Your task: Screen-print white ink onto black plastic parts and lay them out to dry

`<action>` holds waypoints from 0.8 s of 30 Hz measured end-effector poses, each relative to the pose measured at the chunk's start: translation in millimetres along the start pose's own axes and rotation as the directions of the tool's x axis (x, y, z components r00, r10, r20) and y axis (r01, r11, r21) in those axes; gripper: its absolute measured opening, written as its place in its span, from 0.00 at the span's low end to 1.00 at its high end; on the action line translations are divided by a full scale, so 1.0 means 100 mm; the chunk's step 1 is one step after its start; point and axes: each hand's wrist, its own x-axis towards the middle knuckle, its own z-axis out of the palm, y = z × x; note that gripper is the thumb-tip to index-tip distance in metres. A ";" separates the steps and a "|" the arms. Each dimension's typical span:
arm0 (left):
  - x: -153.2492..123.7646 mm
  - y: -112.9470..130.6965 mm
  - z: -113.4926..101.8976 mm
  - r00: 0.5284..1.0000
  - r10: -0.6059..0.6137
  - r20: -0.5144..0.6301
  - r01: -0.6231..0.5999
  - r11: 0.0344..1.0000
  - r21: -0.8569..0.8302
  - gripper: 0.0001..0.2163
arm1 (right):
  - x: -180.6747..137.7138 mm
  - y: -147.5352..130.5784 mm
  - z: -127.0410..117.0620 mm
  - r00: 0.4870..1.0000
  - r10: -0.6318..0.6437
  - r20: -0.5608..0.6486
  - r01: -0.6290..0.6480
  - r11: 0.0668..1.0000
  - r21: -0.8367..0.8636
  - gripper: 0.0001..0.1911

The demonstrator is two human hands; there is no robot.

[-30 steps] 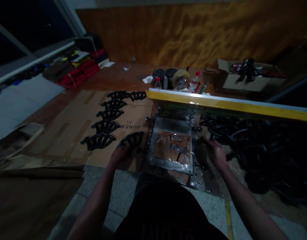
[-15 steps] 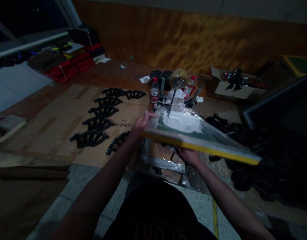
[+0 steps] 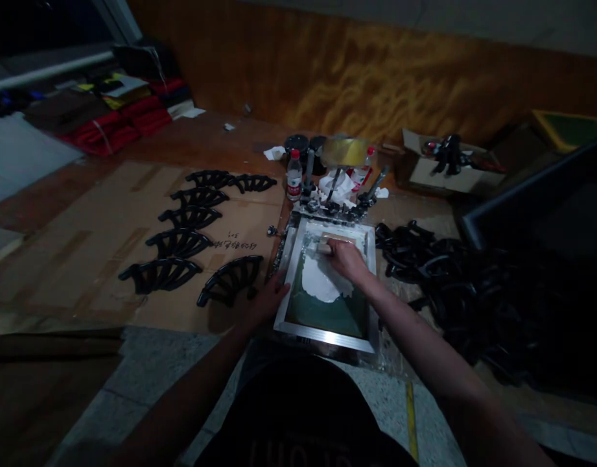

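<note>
A screen printing frame (image 3: 327, 338) lies flat, with silver metal rims and green mesh. A pool of white ink (image 3: 318, 279) spreads over the mesh. My right hand (image 3: 347, 259) is closed around a squeegee (image 3: 322, 248) at the upper part of the screen, beside the ink. Much of the squeegee is hidden by my fingers. At the frame's left rim, my left hand (image 3: 275, 295) is closed on the edge, thumb side toward the mesh. Whatever lies beneath the screen is hidden.
Several black fan-shaped plastic parts (image 3: 179, 241) lie in rows on cardboard (image 3: 98, 240) to the left. A dark heap of similar parts (image 3: 439, 266) is on the right. Behind the screen stand clamps (image 3: 332, 207), a red-capped bottle (image 3: 294, 175) and a tape roll (image 3: 345, 152).
The raised, tilted screen has come down flat. My right hand has moved from below it to the squeegee on top. My left hand has come nearer along the left rim.
</note>
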 end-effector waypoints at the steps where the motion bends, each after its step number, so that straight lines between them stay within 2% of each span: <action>1: 0.00 0.00 0.00 1.000 -0.007 0.001 0.007 1.000 0.006 0.26 | -0.09 -0.03 0.05 0.998 -0.032 0.056 0.032 0.999 0.001 0.11; 3: -0.01 0.00 0.00 1.000 -0.014 0.009 0.014 1.000 0.022 0.26 | -0.32 -0.03 0.13 0.981 -0.156 0.116 0.157 0.988 0.002 0.14; 6: -0.03 0.02 0.01 0.999 -0.033 0.022 0.032 0.999 0.027 0.26 | -0.56 0.06 0.15 0.924 -0.346 0.162 0.343 0.938 0.047 0.16; 8: -0.04 0.05 0.01 0.998 -0.055 0.026 0.055 0.998 0.018 0.25 | -0.57 0.10 0.11 0.904 -0.391 0.171 0.380 0.920 0.095 0.15; 12: -0.07 0.12 -0.01 0.999 -0.051 0.019 0.051 0.999 -0.001 0.25 | -0.51 0.09 0.18 0.963 -0.271 0.017 0.269 0.961 0.068 0.14; 14: -0.08 0.14 -0.02 0.999 -0.050 0.015 0.050 0.999 0.007 0.25 | -0.59 0.08 0.30 0.958 -0.281 -0.058 0.284 0.958 0.050 0.18; 17: -0.08 0.14 -0.01 0.998 -0.066 0.021 0.066 0.998 0.017 0.25 | -0.74 0.10 0.41 0.936 -0.349 -0.045 0.352 0.930 0.106 0.19; 20: -0.09 0.16 -0.03 0.997 -0.072 0.030 0.073 0.997 0.000 0.26 | -0.62 0.12 0.27 0.966 -0.251 -0.062 0.258 0.950 0.178 0.17; 22: -0.11 0.23 -0.09 0.997 -0.073 0.032 0.073 0.997 0.012 0.26 | -0.38 0.13 0.07 0.987 -0.108 -0.119 0.129 0.975 0.182 0.22; 24: -0.14 0.37 -0.17 0.998 -0.055 0.032 0.054 0.998 0.030 0.26 | -0.13 0.19 -0.17 0.987 0.044 -0.156 -0.022 0.990 0.139 0.29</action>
